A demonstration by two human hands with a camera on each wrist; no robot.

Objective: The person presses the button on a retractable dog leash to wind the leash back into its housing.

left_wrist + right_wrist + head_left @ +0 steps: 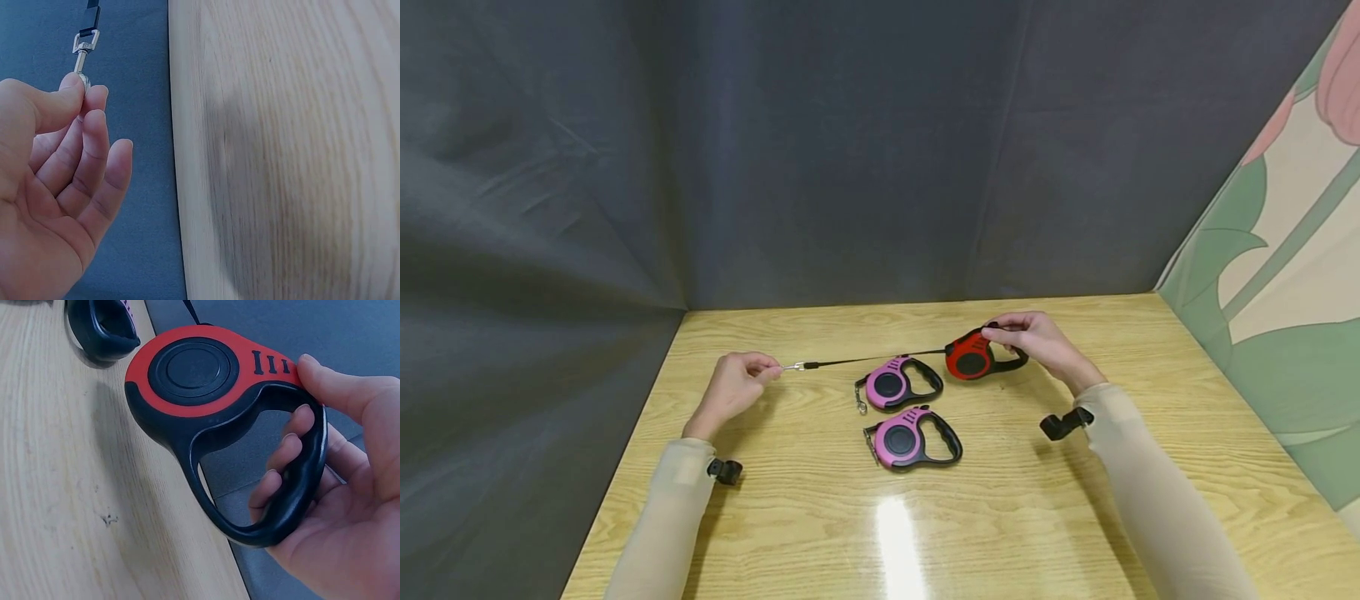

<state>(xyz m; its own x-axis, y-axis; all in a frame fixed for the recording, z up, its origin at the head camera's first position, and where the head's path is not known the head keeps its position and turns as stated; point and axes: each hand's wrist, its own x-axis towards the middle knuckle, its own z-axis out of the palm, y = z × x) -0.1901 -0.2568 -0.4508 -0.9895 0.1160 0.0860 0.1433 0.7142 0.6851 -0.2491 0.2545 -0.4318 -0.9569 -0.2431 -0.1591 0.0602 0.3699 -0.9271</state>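
My right hand (1037, 340) grips the black looped handle of a red retractable dog leash (967, 357), fingers curled through the loop in the right wrist view. From its casing a thin black strap (880, 357) runs left, stretched straight above the table. At the strap's far end is a silver metal clip (80, 60). My left hand (737, 387) pinches that clip between thumb and forefinger, the other fingers loosely bent. Below the strap lie two pink-and-black retractable leashes, an upper one (886, 385) and a lower one (899, 441), both with handles toward the right.
The wooden table (805, 517) ends at a dark cloth backdrop (850, 167) behind and to the left. A floral-patterned panel (1285, 292) borders the right side. Black wrist mounts (726, 472) sit on both sleeves.
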